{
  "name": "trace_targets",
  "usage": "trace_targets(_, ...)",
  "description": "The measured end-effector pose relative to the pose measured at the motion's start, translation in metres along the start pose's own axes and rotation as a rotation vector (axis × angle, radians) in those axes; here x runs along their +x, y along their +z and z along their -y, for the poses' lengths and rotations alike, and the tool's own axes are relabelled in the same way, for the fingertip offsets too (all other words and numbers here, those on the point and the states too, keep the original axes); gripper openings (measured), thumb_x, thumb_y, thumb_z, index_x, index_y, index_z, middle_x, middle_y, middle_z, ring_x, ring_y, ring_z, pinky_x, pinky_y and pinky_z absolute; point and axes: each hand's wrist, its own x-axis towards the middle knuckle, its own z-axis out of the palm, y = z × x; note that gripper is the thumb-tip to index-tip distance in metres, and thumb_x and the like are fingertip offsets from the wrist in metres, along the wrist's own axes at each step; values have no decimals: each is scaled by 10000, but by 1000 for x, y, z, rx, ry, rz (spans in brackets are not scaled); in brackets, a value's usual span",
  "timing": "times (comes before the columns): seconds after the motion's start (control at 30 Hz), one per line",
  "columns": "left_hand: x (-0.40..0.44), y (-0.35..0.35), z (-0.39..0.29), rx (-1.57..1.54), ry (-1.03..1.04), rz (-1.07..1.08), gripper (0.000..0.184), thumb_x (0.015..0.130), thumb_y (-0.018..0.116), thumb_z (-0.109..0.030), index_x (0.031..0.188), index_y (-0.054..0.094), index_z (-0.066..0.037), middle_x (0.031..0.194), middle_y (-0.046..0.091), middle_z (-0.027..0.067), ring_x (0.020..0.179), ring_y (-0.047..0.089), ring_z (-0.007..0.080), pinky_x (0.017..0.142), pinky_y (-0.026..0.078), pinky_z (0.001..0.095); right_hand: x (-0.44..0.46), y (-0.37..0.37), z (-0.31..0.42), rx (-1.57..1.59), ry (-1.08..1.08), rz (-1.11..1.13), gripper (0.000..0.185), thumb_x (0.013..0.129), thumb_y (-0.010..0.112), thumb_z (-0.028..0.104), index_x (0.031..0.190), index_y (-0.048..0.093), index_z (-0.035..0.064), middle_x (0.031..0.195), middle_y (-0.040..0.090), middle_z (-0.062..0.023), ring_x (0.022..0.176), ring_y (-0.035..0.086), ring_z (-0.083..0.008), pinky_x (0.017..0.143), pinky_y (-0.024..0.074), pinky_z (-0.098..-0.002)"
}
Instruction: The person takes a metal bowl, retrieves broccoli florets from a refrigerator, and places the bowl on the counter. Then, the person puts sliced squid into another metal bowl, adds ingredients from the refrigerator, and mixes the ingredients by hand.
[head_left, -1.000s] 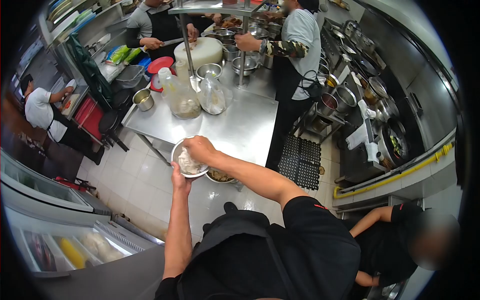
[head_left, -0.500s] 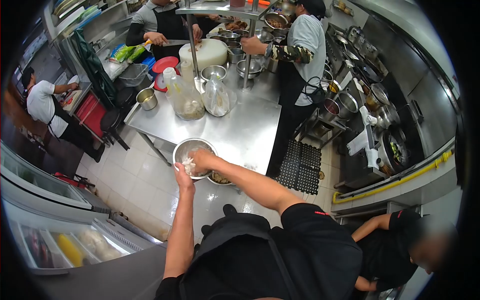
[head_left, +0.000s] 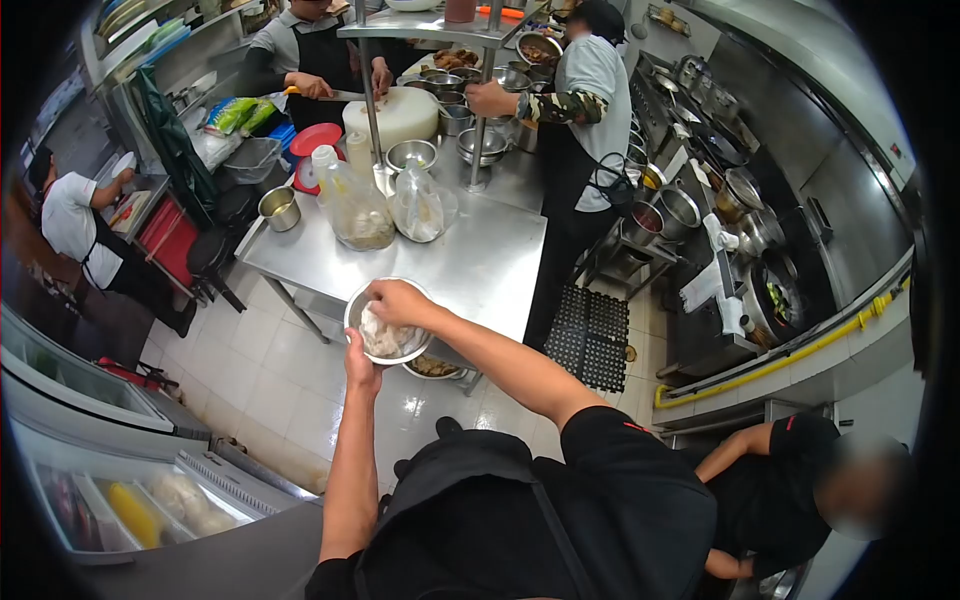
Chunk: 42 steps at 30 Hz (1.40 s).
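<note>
My left hand grips the near left rim of a steel mixing bowl, thumb up along the outside. Pale, whitish wet pieces of food lie in it. Over the bowl's far side, my right hand is closed, its fingers curled down at the food; whatever they pinch is hidden. The bowl is held in front of the near edge of a steel table. Partly behind it, lower down, another metal bowl contains brownish food.
Two tied plastic bags and a steel pot stand on the table. Across it, one person cuts on a round white board; another handles bowls. A co-worker in black is close at my right. An open refrigerated drawer lies left.
My right hand has risen from inside the bowl towards its far rim, showing more of the pale food. My left hand still grips the bowl. The camera view has shifted slightly.
</note>
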Motion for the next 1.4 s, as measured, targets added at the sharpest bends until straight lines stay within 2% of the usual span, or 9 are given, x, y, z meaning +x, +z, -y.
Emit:
trace_targets(0.1,14,-3,-1,79,-22,-34,617,937,211,-541,1248,416,-49,1149,541,142,1020,578,299,741,539,447,0,3,1,-154,-28,130,305,738,569,274,928,647,49,862,640,-186,838,603,-345,766,471,-411)
trace_targets(0.17,14,-6,-9,83,-63,34,593,941,228,-528,1258,391,-55,1156,530,149,1017,577,295,732,544,447,-3,-8,12,-346,-48,584,375,712,621,355,940,652,60,880,645,-176,863,610,-334,772,470,-408)
trace_targets(0.23,7,-1,-15,121,-9,-41,572,945,246,-513,1278,346,-59,1174,512,149,1003,582,287,727,549,445,-8,-9,11,-384,-44,591,444,642,695,345,992,636,78,880,645,-188,857,618,-327,778,474,-409)
trace_targets(0.3,19,-11,1,98,42,-24,564,947,257,-503,1306,302,-71,1197,495,148,999,582,289,731,548,450,-13,3,-3,-642,-34,197,530,577,752,284,1053,612,96,827,640,-203,828,627,-330,772,482,-415)
trace_targets(0.57,18,-8,19,179,-62,-143,579,929,238,-544,1319,284,-119,1253,436,170,1039,549,354,681,550,513,-2,20,-9,-502,89,240,613,565,714,115,1156,550,127,1059,586,-212,983,571,-353,807,476,-409)
trace_targets(0.63,21,-16,9,108,-116,-87,598,926,231,-554,1314,300,-103,1244,453,170,1043,552,357,687,547,525,-7,-1,8,-269,-187,286,500,591,690,142,1082,600,119,996,614,-202,964,578,-346,817,467,-412)
trace_targets(0.97,24,-20,-19,58,-135,-5,564,950,279,-479,1279,364,-28,1196,509,156,987,593,295,738,546,472,1,-8,16,-427,4,669,449,626,703,314,989,638,58,892,644,-195,884,612,-319,784,476,-392)
trace_targets(1.07,30,-15,-8,59,-33,-1,519,947,267,-494,1293,311,-110,1191,502,148,998,583,285,652,569,455,-4,2,7,-528,65,268,534,574,743,200,1076,593,96,825,636,-203,869,622,-339,728,501,-433)
trace_targets(1.4,27,-7,7,151,-165,-9,624,920,231,-565,1307,293,-79,1203,489,187,1014,570,351,691,553,520,-14,-11,-1,-244,-55,220,403,639,648,56,1039,625,95,958,646,-169,896,616,-337,749,488,-404)
